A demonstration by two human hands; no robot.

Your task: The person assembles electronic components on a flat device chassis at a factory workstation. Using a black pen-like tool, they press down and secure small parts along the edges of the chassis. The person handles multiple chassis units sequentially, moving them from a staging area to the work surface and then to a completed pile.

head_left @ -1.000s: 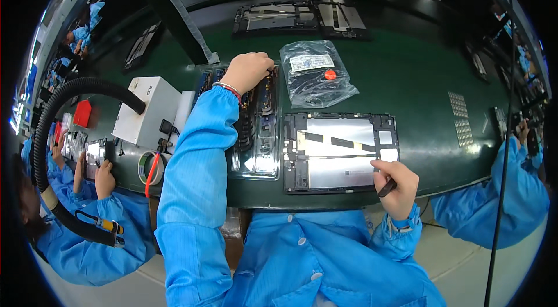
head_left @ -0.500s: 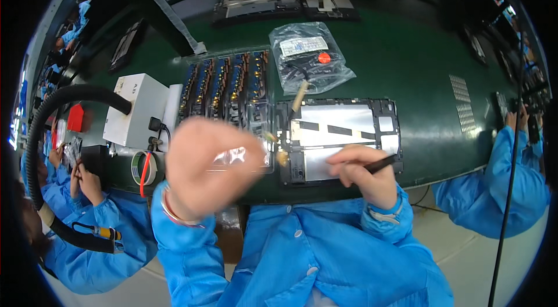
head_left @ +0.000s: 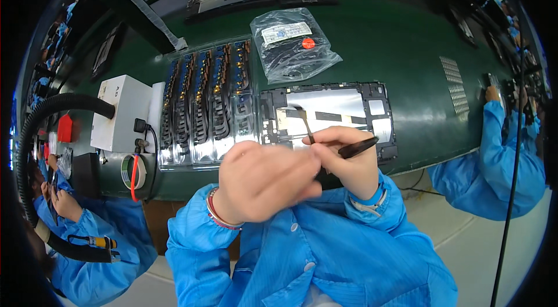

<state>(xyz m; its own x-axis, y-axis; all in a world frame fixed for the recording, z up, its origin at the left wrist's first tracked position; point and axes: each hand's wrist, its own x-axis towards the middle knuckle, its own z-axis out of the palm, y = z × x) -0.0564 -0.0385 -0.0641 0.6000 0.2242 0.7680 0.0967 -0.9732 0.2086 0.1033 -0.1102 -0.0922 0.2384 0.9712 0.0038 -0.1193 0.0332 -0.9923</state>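
My right hand is closed around a black-handled tool, which lies across the fingers. By its fingertips, a slim dark strip with a wider end sticks up over an opened tablet body; which hand holds the strip is unclear. Close against the right thumb is my left hand, slightly blurred, its fingers bent together; anything in them is hidden. The tablet body lies flat, showing silver plates, black tape strips and a black frame. Its near edge is partly covered by my hands.
Left of the tablet body is a clear plastic tray with rows of small cable parts. Beyond lies a clear bag. A white box, black hose and tape roll stand left. Metal strips lie right; co-workers sit both sides.
My left hand has come down and rightward from the raised position beside the tray to meet my right hand. The view has shifted slightly. The slim strip now shows at my right fingertips.
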